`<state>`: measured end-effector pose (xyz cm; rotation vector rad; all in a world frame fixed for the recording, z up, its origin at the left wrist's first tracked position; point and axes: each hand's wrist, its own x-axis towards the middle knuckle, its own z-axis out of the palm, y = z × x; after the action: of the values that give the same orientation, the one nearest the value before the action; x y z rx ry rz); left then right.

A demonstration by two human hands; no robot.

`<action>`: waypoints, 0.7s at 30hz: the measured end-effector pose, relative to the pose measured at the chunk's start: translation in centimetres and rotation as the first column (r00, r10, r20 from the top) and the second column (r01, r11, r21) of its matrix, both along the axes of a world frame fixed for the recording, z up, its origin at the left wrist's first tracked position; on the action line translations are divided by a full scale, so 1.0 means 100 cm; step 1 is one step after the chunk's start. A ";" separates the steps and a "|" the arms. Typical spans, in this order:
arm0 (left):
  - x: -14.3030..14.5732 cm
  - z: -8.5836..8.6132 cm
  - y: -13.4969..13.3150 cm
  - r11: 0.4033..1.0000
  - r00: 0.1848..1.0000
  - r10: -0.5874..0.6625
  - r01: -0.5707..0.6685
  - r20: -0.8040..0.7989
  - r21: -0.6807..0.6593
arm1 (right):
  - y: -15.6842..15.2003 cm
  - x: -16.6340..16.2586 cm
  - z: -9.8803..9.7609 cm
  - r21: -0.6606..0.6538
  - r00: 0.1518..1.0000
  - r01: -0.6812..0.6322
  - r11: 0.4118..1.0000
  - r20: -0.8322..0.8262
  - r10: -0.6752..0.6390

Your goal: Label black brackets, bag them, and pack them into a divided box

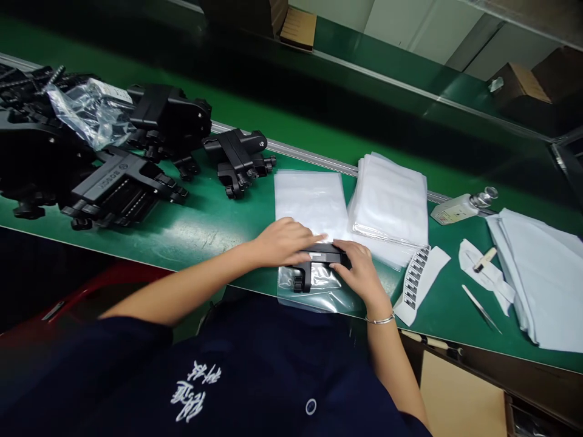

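A black plastic bracket (pixel 325 249) with a knob at its lower left lies on clear plastic bags (pixel 332 301) near the table's front edge. My left hand (pixel 285 243) grips its left end, index finger stretched along the far side and thumb on the near side. At the right end, my right hand (pixel 361 267) pinches the bracket between thumb and fingers. A small pale label (pixel 319 257) shows on the bracket between my hands. Beyond it lies a stack of translucent bags (pixel 312 194). A strip of black-and-white labels (pixel 416 276) is right of my right hand.
More black brackets (pixel 239 158) are piled at the left, with a crumpled plastic bag (pixel 86 115) among them. A second bag stack (pixel 392 191), a pump bottle (pixel 462 207), tweezers (pixel 481 308), a small brush (pixel 485 260) and folded white sheets (pixel 546 273) lie to the right.
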<state>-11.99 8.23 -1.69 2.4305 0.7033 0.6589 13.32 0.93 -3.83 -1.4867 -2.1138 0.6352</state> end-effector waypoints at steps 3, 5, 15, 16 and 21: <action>-0.019 -0.008 -0.012 0.899 0.875 0.437 -0.433 0.207 -0.067 | -0.010 -0.006 -0.001 0.165 0.999 -0.047 0.985 -0.017 0.050; -0.029 -0.014 -0.018 0.818 0.786 0.575 -0.557 0.226 -0.144 | -0.018 -0.008 0.002 0.303 0.999 -0.014 0.953 -0.031 0.025; 0.022 -0.038 -0.062 0.988 0.983 -0.136 0.143 -0.123 0.055 | -0.043 0.004 0.029 -0.063 0.597 0.497 0.865 -0.698 -0.394; 0.033 -0.042 -0.068 0.959 0.944 -0.262 0.278 -0.202 0.056 | -0.044 0.004 0.029 -0.163 0.505 0.464 0.871 -0.759 -0.411; 0.064 -0.056 -0.072 0.906 0.830 -0.369 0.421 -0.417 0.036 | -0.054 0.010 0.034 -0.320 0.337 0.419 0.850 -0.815 -0.472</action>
<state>-5.63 1.07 -7.32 2.7466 0.2814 0.0307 14.30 -4.46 -0.44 -1.2396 -0.8131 0.9604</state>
